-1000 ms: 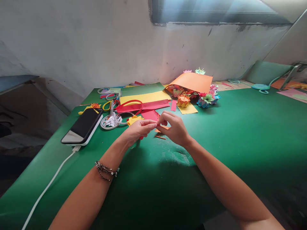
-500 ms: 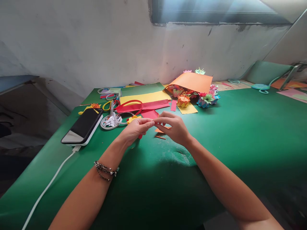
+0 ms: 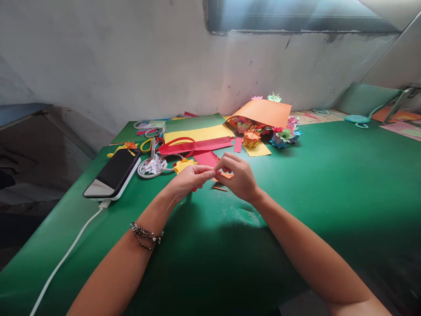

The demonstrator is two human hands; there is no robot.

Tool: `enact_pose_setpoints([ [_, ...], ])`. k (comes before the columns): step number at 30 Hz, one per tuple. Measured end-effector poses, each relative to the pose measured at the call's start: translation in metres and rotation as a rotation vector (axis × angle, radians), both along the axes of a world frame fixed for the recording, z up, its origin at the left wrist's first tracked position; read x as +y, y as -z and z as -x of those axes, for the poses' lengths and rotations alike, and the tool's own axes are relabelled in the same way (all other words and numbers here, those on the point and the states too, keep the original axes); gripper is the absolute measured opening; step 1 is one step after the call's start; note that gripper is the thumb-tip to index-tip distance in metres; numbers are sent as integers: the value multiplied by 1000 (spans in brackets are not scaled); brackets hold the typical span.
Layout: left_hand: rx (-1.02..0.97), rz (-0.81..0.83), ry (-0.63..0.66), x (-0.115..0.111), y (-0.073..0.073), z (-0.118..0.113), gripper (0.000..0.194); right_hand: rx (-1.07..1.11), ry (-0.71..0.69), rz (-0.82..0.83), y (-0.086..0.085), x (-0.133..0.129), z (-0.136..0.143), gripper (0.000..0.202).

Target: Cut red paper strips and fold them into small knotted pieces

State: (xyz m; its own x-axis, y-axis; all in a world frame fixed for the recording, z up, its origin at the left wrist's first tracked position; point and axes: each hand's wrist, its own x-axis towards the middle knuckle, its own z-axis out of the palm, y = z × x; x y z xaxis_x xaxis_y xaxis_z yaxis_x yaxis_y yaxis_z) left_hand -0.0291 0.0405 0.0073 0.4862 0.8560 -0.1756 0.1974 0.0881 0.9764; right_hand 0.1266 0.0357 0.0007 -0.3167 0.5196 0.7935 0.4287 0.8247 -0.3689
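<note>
Over the green tabletop, my left hand (image 3: pixel 190 179) is closed in a pinch, with a small bit of red paper (image 3: pixel 194 189) showing below its fingers. My right hand (image 3: pixel 240 179) meets it fingertip to fingertip, thumb and forefinger pinched at the same spot; whatever lies between those tips is too small and covered to make out. Just behind the left hand sits a yellow paper flower (image 3: pixel 184 165). An orange paper piece (image 3: pixel 226 175) and a thin brown stick (image 3: pixel 219 189) lie beneath the right hand.
A phone on a white power bank (image 3: pixel 113 175) with a white cable lies left. Scissors (image 3: pixel 153 147), tape rolls (image 3: pixel 151 168), red paper (image 3: pixel 204 145) and yellow sheets (image 3: pixel 197 133) are behind the hands. Folded paper flowers (image 3: pixel 285 135) stand near an orange sheet (image 3: pixel 263 113).
Both hands stay together, their meeting point slightly lower and to the right. The right fingers have curled in more, and more of the yellow flower shows behind the left hand.
</note>
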Motion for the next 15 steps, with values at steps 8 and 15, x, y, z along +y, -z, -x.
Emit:
enact_pose_setpoints([
  [8,-74,20,2,0,0,0,40,30,1,43,-2,-3,1,14],
  [15,-22,-39,-82,-2,-4,1,40,-7,-140,35,2,5,-4,9],
])
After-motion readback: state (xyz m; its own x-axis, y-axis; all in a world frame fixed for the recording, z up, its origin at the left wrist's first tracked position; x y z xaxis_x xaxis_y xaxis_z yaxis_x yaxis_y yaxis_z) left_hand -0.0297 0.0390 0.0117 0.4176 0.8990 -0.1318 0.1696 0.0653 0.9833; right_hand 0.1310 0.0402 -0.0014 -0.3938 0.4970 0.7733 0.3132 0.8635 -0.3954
